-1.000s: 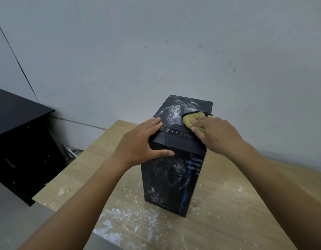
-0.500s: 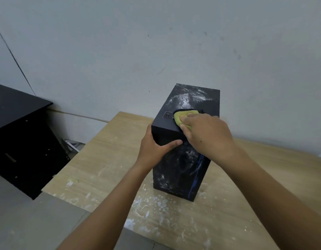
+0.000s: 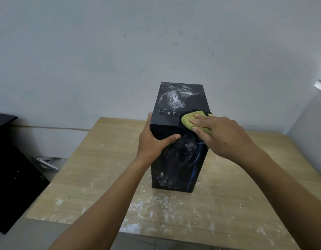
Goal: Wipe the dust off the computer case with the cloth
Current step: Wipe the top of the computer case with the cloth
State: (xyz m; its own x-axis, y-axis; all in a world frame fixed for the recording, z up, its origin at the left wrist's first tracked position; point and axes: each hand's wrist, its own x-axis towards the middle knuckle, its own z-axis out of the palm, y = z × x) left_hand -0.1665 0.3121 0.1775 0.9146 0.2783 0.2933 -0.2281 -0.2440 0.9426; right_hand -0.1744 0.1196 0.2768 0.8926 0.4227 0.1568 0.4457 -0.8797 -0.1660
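Head view. The computer case (image 3: pixel 176 170) stands upright on the worktop (image 3: pixel 101 168), near its far edge and close to the wall (image 3: pixel 101 51). Your right hand (image 3: pixel 224 136) grasps the yellow cloth (image 3: pixel 187 120), fingers bent over the wad and pressing it onto the front right corner of the case's top, where top meets front panel. Pressing from above probably keeps the cloth bearing flat on the surface.

Your left hand (image 3: pixel 152 141) clasps the upper front left corner, thumb across the front panel and fingers round the left side. This grip most likely braces the tall, narrow case against the sideways push of the wiping.

White dust smears (image 3: pixel 174 98) cover the rear of the top and the lower front panel, so much of the job appears undone. White flecks (image 3: pixel 156 204) lie on the worktop in front of the case. A black cabinet (image 3: pixel 11 168) stands to the left.

Compared with half a second ago, the cloth has travelled rightward along the front strip, uncovering the port panel (image 3: pixel 167 113). The left hand's grip is unchanged.
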